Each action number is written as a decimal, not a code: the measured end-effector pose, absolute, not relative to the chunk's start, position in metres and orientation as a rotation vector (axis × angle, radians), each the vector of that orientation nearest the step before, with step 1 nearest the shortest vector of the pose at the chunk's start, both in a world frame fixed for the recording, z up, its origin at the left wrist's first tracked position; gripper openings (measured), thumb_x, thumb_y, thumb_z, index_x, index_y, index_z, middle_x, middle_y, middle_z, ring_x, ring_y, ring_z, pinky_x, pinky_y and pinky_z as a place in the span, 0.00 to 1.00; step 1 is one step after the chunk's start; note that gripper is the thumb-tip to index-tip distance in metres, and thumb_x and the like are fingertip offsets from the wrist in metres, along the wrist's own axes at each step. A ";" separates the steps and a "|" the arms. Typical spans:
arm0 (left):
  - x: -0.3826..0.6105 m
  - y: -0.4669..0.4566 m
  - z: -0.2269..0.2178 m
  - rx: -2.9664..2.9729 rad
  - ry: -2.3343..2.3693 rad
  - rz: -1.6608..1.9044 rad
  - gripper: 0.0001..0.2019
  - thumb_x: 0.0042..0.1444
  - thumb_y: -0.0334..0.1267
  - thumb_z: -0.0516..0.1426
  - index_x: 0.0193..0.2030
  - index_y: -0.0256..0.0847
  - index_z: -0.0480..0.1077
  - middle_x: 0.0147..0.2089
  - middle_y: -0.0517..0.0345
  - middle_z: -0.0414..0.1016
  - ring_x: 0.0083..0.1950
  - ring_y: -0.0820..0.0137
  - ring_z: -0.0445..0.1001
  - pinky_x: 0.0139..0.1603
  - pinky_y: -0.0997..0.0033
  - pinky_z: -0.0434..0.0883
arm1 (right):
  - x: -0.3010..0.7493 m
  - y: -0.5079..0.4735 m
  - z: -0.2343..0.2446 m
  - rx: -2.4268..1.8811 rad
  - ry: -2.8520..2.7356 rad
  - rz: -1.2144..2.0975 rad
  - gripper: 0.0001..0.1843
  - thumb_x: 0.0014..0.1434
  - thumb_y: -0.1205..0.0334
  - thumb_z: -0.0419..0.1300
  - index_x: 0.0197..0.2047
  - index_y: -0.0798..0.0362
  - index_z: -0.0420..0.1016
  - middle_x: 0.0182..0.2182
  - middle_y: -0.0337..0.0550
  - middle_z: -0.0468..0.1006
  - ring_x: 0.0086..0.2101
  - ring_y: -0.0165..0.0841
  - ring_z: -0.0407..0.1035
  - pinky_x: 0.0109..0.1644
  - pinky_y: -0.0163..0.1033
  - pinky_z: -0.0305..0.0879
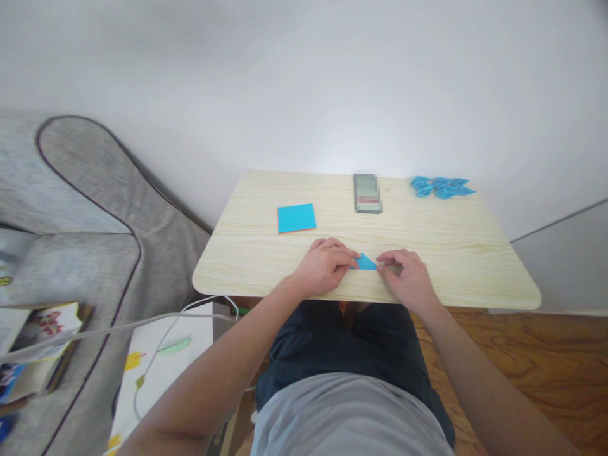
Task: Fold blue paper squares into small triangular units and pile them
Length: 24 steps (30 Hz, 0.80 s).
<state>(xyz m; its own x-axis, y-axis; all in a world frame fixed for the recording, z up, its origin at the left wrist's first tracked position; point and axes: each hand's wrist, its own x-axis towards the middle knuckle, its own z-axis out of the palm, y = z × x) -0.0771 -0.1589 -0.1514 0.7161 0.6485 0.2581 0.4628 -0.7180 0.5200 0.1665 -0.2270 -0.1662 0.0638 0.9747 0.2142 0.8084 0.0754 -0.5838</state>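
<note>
A small folded piece of blue paper lies near the front edge of the light wooden table. My left hand has its fingers curled and pressed on the paper's left end. My right hand pinches the paper's right end with fingertips together. Both hands rest on the tabletop, with only a blue triangle showing between them.
A stack of blue square paper lies at the table's left. A phone lies at the back middle. Several folded blue paper pieces sit at the back right. A grey sofa stands to the left, with white cables beside it.
</note>
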 end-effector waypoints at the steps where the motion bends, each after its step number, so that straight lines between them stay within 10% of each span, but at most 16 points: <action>1: -0.077 -0.159 -0.151 2.499 0.851 0.597 0.15 0.66 0.33 0.54 0.47 0.54 0.81 0.58 0.66 0.80 0.60 0.63 0.71 0.65 0.51 0.62 | 0.169 -0.227 -0.167 -1.770 -1.774 0.369 0.09 0.60 0.60 0.62 0.43 0.45 0.80 0.38 0.42 0.81 0.42 0.41 0.71 0.50 0.48 0.63; 13: -0.078 -0.156 -0.150 2.477 0.799 0.628 0.13 0.59 0.28 0.56 0.40 0.48 0.80 0.55 0.64 0.81 0.58 0.63 0.72 0.66 0.54 0.64 | 0.170 -0.231 -0.166 -1.763 -1.804 0.346 0.10 0.62 0.61 0.60 0.41 0.42 0.83 0.38 0.41 0.80 0.43 0.41 0.70 0.51 0.48 0.61; 24: -0.064 -0.159 -0.143 2.534 0.943 0.593 0.24 0.56 0.41 0.62 0.61 0.49 0.73 0.62 0.54 0.74 0.64 0.56 0.67 0.67 0.51 0.62 | 0.165 -0.238 -0.164 -1.751 -1.853 0.236 0.12 0.64 0.62 0.59 0.42 0.41 0.84 0.39 0.41 0.78 0.44 0.40 0.68 0.51 0.47 0.60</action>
<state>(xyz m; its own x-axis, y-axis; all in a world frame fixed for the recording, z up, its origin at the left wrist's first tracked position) -0.0638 -0.1591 -0.1429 0.6874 0.6803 0.2542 0.5241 -0.7070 0.4748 0.1652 -0.2376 -0.1642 0.0229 0.9592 0.2819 0.8581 0.1258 -0.4978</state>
